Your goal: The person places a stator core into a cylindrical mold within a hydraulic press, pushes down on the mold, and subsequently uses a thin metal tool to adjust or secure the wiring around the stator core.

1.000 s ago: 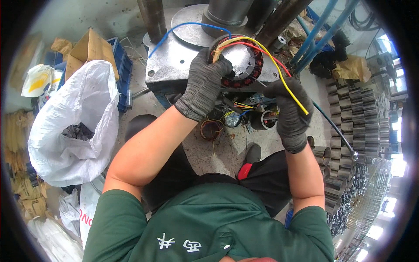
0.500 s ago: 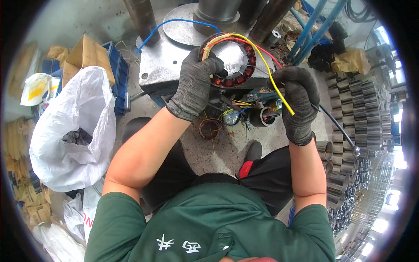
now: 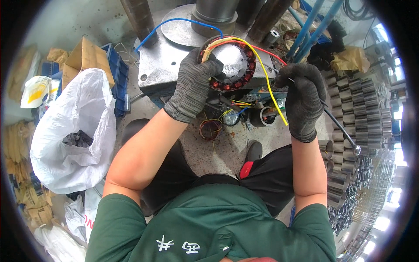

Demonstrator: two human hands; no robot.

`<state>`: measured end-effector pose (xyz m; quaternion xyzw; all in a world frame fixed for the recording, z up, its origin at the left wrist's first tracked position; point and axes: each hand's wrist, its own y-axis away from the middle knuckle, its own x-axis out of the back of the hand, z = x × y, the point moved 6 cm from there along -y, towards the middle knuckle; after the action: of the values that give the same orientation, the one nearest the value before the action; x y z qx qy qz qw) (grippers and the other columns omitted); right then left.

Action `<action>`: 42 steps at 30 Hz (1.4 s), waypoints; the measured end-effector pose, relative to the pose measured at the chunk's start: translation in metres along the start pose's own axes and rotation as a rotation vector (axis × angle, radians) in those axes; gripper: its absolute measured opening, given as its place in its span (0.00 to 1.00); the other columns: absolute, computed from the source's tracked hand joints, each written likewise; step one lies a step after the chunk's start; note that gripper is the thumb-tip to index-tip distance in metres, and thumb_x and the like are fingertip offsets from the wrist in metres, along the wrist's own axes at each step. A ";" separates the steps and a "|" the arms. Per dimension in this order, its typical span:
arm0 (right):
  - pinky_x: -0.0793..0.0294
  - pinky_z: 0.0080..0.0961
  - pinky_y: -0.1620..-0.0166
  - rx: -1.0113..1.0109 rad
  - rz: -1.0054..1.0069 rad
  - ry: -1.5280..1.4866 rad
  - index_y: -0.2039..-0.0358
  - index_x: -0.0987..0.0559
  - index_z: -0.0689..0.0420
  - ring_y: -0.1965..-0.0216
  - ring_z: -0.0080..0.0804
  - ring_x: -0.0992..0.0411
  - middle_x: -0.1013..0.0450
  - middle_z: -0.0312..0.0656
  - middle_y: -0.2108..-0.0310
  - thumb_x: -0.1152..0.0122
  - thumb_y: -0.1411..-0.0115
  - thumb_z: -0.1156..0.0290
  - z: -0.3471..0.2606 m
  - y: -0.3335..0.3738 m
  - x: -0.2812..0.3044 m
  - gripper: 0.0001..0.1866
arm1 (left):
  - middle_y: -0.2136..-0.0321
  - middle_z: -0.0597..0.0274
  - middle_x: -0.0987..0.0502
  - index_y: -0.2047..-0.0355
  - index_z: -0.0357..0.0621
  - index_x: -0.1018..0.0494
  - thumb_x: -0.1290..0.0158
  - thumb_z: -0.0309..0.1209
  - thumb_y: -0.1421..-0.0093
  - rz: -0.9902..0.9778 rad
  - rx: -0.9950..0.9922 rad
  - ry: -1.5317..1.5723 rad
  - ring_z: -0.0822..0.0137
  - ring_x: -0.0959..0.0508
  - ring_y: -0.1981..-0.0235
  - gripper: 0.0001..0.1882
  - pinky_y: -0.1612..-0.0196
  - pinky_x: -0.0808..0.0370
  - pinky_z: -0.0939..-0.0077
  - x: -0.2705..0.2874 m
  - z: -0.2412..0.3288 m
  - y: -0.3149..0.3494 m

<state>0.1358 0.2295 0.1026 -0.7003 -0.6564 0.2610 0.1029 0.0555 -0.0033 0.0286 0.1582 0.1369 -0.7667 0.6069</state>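
My left hand, in a dark grey knit glove, grips the left rim of a round motor stator with reddish-brown copper windings. A blue wire arcs left from its top, while a yellow wire and a red wire run off to the right. My gloved right hand is closed around a thin metal rod that points toward the stator's right side. The yellow wire's free end hangs just left of that hand. How the rod's tip meets the windings is too small to tell.
Behind the stator stands a metal press table with thick columns. A ball-ended lever juts out beyond my right hand. Stacked metal cylinders line the right. At left are a white sack, a cardboard box and a blue crate.
My right hand has moved slightly right with the rod, away from the stator. The yellow wire's end has swung down and left. My left hand still holds the stator in nearly the same place.
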 end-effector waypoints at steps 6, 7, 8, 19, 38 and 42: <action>0.20 0.38 0.56 -0.026 -0.005 -0.058 0.54 0.22 0.63 0.63 0.42 0.21 0.20 0.52 0.59 0.44 0.37 0.72 0.003 -0.002 0.009 0.13 | 0.68 0.60 0.21 0.53 0.32 0.27 0.45 0.22 0.44 -0.013 0.002 0.043 0.68 0.19 0.69 0.17 0.63 0.19 0.75 -0.004 0.003 0.002; 0.19 0.38 0.57 0.021 0.024 -0.056 0.52 0.22 0.62 0.63 0.42 0.21 0.20 0.52 0.58 0.45 0.36 0.72 -0.001 -0.003 0.013 0.14 | 0.68 0.60 0.21 0.53 0.32 0.28 0.45 0.22 0.44 -0.020 -0.003 0.075 0.68 0.18 0.68 0.17 0.62 0.18 0.75 -0.007 0.004 0.003; 0.19 0.39 0.57 0.067 0.051 -0.060 0.51 0.23 0.62 0.63 0.42 0.21 0.20 0.52 0.58 0.46 0.36 0.71 -0.003 -0.003 0.016 0.14 | 0.68 0.60 0.21 0.53 0.32 0.28 0.45 0.22 0.44 -0.017 -0.004 0.073 0.68 0.18 0.68 0.17 0.62 0.18 0.75 -0.006 0.003 0.003; 0.20 0.39 0.50 -0.021 0.291 -0.117 0.49 0.25 0.61 0.56 0.43 0.20 0.20 0.52 0.55 0.48 0.33 0.73 0.007 -0.015 0.054 0.14 | 0.51 0.44 0.19 0.50 0.34 0.28 0.48 0.25 0.43 -0.017 0.093 0.262 0.52 0.16 0.55 0.20 0.50 0.16 0.56 -0.001 -0.003 0.000; 0.20 0.44 0.47 -0.218 0.173 -0.074 0.47 0.22 0.64 0.54 0.46 0.19 0.20 0.53 0.54 0.46 0.29 0.66 0.042 -0.012 0.020 0.17 | 0.51 0.45 0.20 0.43 0.41 0.29 0.44 0.38 0.39 -0.051 0.378 0.520 0.48 0.16 0.54 0.25 0.53 0.16 0.43 -0.017 -0.013 0.015; 0.20 0.40 0.47 -0.165 0.132 0.021 0.46 0.23 0.64 0.54 0.43 0.19 0.20 0.52 0.53 0.43 0.31 0.69 0.039 -0.011 0.013 0.16 | 0.51 0.51 0.19 0.44 0.44 0.27 0.43 0.43 0.36 -0.046 0.444 0.557 0.51 0.18 0.51 0.24 0.50 0.19 0.44 -0.014 -0.015 0.016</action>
<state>0.1073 0.2359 0.0723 -0.7509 -0.6269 0.2050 0.0341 0.0751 0.0117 0.0208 0.4862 0.1305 -0.7186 0.4797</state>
